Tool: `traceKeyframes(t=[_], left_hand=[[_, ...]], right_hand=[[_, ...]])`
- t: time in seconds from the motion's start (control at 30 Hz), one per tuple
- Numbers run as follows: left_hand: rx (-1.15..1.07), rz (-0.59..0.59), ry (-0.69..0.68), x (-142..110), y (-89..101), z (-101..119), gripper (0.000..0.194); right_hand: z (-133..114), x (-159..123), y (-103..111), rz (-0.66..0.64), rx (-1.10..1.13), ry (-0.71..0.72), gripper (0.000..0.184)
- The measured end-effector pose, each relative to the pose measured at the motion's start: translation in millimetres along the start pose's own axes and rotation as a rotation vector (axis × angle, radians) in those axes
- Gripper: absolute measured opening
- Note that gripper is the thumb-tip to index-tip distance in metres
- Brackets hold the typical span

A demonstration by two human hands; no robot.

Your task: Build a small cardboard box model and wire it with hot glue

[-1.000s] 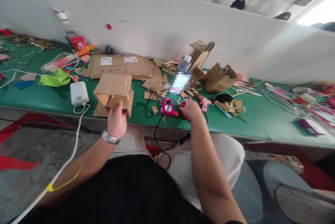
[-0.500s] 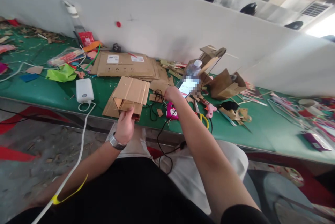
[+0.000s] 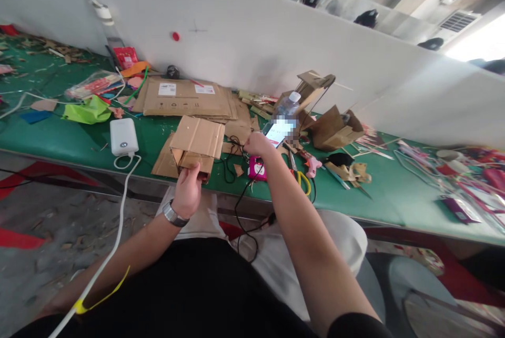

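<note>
My left hand (image 3: 188, 190), with a metal-band watch on the wrist, grips the near lower edge of a folded cardboard box (image 3: 198, 138) at the table's front. The thumb lies on the cardboard and the other fingers are hidden beneath. To the right, my right hand (image 3: 258, 143) is closed, its fingers curled away from view, so what they hold cannot be made out. Just beyond it a lit phone (image 3: 279, 131) leans near a clear plastic bottle (image 3: 290, 103). Below that hand are a pink item with a white face pattern (image 3: 257, 168) and black cord (image 3: 231, 161).
Flat cardboard (image 3: 187, 101) lies behind the box. A white power bank (image 3: 123, 137) with its cable sits left on the green table (image 3: 402, 190). Right of my right arm are yellow-handled scissors (image 3: 303, 182), a pink glue gun (image 3: 313, 166) and an open cardboard box (image 3: 335, 130).
The view has shifted slightly, moving the table's things a little left in the picture. Both hands keep nearly the same pose, and my left hand still grips the cardboard box.
</note>
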State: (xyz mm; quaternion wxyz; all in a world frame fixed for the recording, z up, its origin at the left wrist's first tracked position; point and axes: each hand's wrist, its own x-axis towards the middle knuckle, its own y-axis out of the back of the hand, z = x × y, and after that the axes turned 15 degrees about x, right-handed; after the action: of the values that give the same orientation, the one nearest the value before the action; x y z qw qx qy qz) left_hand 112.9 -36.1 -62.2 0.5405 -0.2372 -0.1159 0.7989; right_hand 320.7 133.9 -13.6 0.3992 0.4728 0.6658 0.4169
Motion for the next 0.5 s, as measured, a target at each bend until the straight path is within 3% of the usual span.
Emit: traceKeyframes(t=[0.23, 0.4, 0.5], left_hand=[[0.038, -0.006, -0.015, 1.1, 1.8, -2.7, 0.038], [0.079, -0.026, -0.046, -1.9, 6.0, -5.7, 0.04], [0.096, -0.07, -0.055, -5.7, 10.2, -4.2, 0.041]], right_hand=[[-9.2, -36.5, 29.8, 0.04, 0.315, -0.041, 0.022], [-18.8, -70.6, 9.8, 0.034, 1.267, -0.012, 0.018], [-26.5, -88.1, -9.7, 0.089, 1.573, 0.006, 0.024]])
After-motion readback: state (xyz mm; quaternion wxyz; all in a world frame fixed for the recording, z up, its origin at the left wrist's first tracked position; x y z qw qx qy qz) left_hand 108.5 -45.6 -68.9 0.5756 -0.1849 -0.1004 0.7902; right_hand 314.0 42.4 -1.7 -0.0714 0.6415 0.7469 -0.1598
